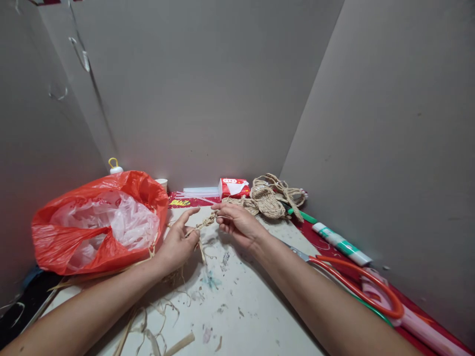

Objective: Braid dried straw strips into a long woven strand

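Note:
A short length of braided straw cord point(207, 221) stretches between my two hands above the white tabletop point(237, 296). At its right end my right hand point(239, 225) pinches it between thumb and fingertips. My left hand point(179, 243) grips the other end near the thumb, its index finger reaching out toward the right. Loose straw strands point(202, 252) hang below the left hand, and longer ones trail beneath that wrist. The left palm side and the lower fingers are mostly hidden.
A red plastic bag point(100, 222) lined with white plastic stands left. Braided cord bundles point(272, 198) and a red tissue pack point(233, 188) lie at the back. Orange-handled scissors point(356, 282) and a green-white tube point(341, 243) are right. Straw scraps point(180, 343) lie in front; grey walls enclose the table.

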`<act>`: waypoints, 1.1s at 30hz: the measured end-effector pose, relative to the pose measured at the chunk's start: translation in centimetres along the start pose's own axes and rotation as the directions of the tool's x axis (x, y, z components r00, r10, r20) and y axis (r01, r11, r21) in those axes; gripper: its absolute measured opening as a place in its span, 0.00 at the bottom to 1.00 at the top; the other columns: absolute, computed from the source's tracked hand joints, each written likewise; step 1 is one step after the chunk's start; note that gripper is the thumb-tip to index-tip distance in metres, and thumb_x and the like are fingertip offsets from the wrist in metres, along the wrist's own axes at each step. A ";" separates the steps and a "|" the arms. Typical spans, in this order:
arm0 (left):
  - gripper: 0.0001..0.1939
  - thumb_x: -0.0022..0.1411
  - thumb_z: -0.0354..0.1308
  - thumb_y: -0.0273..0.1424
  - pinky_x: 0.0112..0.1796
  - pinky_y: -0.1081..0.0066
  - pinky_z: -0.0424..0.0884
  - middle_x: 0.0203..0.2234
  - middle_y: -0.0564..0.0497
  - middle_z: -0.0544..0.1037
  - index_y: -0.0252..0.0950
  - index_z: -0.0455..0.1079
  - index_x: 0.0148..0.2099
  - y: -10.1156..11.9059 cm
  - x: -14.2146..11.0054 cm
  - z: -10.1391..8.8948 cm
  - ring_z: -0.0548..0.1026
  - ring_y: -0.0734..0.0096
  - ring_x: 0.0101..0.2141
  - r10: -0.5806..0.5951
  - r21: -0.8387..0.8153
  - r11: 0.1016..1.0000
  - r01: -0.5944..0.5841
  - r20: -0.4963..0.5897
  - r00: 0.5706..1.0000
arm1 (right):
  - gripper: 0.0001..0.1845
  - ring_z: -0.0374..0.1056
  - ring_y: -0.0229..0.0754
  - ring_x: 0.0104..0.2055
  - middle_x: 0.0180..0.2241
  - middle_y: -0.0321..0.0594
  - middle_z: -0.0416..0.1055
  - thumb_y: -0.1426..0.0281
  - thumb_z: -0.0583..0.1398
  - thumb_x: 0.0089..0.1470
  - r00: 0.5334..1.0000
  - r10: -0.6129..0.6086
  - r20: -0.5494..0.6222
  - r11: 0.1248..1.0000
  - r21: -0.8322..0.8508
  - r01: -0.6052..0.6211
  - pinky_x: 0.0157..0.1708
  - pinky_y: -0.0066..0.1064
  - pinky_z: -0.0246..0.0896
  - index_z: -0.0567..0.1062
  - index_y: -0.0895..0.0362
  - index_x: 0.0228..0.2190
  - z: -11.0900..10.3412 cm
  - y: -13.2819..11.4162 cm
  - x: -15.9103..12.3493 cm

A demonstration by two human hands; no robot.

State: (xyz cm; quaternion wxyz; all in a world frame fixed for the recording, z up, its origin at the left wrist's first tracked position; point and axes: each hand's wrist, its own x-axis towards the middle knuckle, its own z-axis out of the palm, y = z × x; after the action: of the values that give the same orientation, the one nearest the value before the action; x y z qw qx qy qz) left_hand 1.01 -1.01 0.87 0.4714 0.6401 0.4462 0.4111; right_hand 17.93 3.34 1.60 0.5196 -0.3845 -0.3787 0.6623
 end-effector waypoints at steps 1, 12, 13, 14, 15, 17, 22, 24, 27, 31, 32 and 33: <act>0.26 0.58 0.49 0.26 0.19 0.79 0.50 0.13 0.64 0.56 0.35 0.54 0.59 -0.2 0.1 -0.1 0.52 0.80 0.16 0.001 -0.002 1.000 -0.001 -0.010 1.000 | 0.09 0.61 0.29 0.18 0.15 0.31 0.65 0.80 0.59 0.40 0.999 0.013 0.034 1.000 -0.023 -0.012 0.16 0.18 0.58 0.73 0.61 0.28 0.0 -0.3 -0.2; 0.25 0.58 0.47 0.24 0.22 0.78 0.51 0.16 0.63 0.54 0.38 0.57 0.58 -0.4 -0.7 0.3 0.51 0.79 0.18 0.212 0.186 0.958 -0.217 0.050 0.976 | 0.04 0.62 0.27 0.15 0.14 0.32 0.68 0.78 0.66 0.42 0.999 0.033 0.030 0.998 -0.056 -0.032 0.15 0.15 0.61 0.75 0.62 0.22 -0.4 -0.3 0.4; 0.25 0.57 0.47 0.23 0.23 0.77 0.52 0.16 0.62 0.54 0.38 0.59 0.58 -0.5 -0.9 0.4 0.52 0.79 0.19 0.271 0.235 0.931 -0.281 0.074 0.960 | 0.05 0.62 0.27 0.15 0.14 0.32 0.67 0.79 0.65 0.43 0.999 0.037 0.004 0.998 -0.043 -0.037 0.15 0.15 0.61 0.74 0.62 0.21 -0.3 0.0 0.4; 0.26 0.56 0.46 0.21 0.24 0.77 0.52 0.17 0.62 0.55 0.38 0.60 0.57 -0.7 -1.0 0.6 0.52 0.80 0.19 0.317 0.275 0.902 -0.332 0.100 0.943 | 0.05 0.62 0.27 0.15 0.14 0.32 0.67 0.80 0.65 0.43 0.999 0.044 -0.017 0.998 -0.034 -0.045 0.15 0.15 0.62 0.74 0.62 0.21 -0.3 0.2 0.5; 0.26 0.55 0.46 0.20 0.24 0.77 0.52 0.17 0.62 0.54 0.38 0.62 0.56 -0.9 -1.1 0.7 0.52 0.80 0.19 0.347 0.302 0.879 -0.368 0.123 0.930 | 0.06 0.62 0.28 0.15 0.14 0.32 0.67 0.81 0.64 0.44 0.998 0.051 -0.035 0.998 -0.028 -0.052 0.14 0.15 0.62 0.74 0.62 0.20 -0.2 0.3 0.6; 0.25 0.55 0.45 0.19 0.25 0.77 0.52 0.17 0.61 0.54 0.38 0.64 0.54 -1.1 -1.4 1.0 0.52 0.80 0.19 0.354 0.322 0.867 -0.382 0.144 0.924 | 0.07 0.62 0.28 0.15 0.13 0.33 0.67 0.82 0.64 0.44 0.996 0.057 -0.065 0.998 -0.018 -0.058 0.14 0.15 0.62 0.73 0.63 0.20 -0.3 0.4 0.7; 0.17 0.58 0.46 0.25 0.21 0.78 0.50 0.16 0.63 0.53 0.38 0.62 0.51 -1.2 -1.1 1.4 0.50 0.80 0.18 0.126 0.120 0.983 -0.136 0.087 0.988 | 0.07 0.62 0.28 0.15 0.14 0.33 0.68 0.81 0.66 0.41 0.993 0.037 -0.109 0.999 -0.020 -0.039 0.14 0.15 0.63 0.73 0.62 0.20 -0.8 -0.1 1.0; 0.14 0.59 0.48 0.29 0.18 0.79 0.48 0.14 0.65 0.52 0.38 0.59 0.48 -1.3 -0.6 1.3 0.49 0.80 0.16 0.011 -0.041 0.999 -0.009 0.044 0.999 | 0.06 0.63 0.29 0.15 0.15 0.33 0.68 0.80 0.67 0.41 0.993 0.005 -0.121 0.999 -0.037 -0.009 0.14 0.16 0.63 0.74 0.62 0.21 -0.9 -0.1 1.1; 0.10 0.57 0.52 0.30 0.17 0.80 0.48 0.11 0.66 0.56 0.38 0.58 0.42 -1.8 0.3 1.1 0.51 0.81 0.13 -0.148 -0.214 0.967 0.140 -0.020 0.989 | 0.07 0.65 0.30 0.17 0.17 0.33 0.69 0.77 0.68 0.40 0.992 -0.018 -0.126 0.996 -0.084 0.007 0.16 0.17 0.63 0.75 0.61 0.24 -1.1 0.4 1.3; 0.04 0.54 0.52 0.25 0.15 0.79 0.44 0.11 0.61 0.65 0.36 0.60 0.33 -2.6 1.3 1.0 0.53 0.83 0.10 -0.350 -0.332 0.884 0.330 -0.002 0.937 | 0.08 0.67 0.33 0.22 0.22 0.34 0.70 0.73 0.67 0.45 0.990 0.018 -0.142 0.977 -0.208 -0.047 0.21 0.22 0.66 0.73 0.60 0.29 -1.1 1.7 2.7; 0.03 0.53 0.52 0.24 0.14 0.79 0.44 0.11 0.59 0.67 0.35 0.61 0.31 -2.7 1.6 1.0 0.53 0.84 0.09 -0.374 -0.353 0.866 0.353 0.010 0.927 | 0.08 0.68 0.34 0.25 0.26 0.36 0.71 0.71 0.64 0.49 0.989 0.031 -0.148 0.965 -0.252 -0.068 0.24 0.25 0.68 0.73 0.61 0.32 -1.0 2.0 3.3; 0.03 0.53 0.51 0.23 0.14 0.79 0.44 0.12 0.57 0.69 0.34 0.61 0.29 -2.8 1.8 1.0 0.53 0.84 0.09 -0.389 -0.372 0.853 0.366 0.016 0.921 | 0.09 0.69 0.36 0.29 0.31 0.38 0.72 0.69 0.62 0.53 0.988 0.044 -0.151 0.950 -0.301 -0.089 0.28 0.29 0.69 0.73 0.61 0.36 -0.9 2.3 4.0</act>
State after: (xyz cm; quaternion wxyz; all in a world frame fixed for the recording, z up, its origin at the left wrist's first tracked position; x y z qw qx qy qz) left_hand 1.92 0.93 -1.92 0.6408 0.4274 0.4919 0.4058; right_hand 17.18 6.92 -1.28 0.4566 -0.5192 -0.4258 0.5836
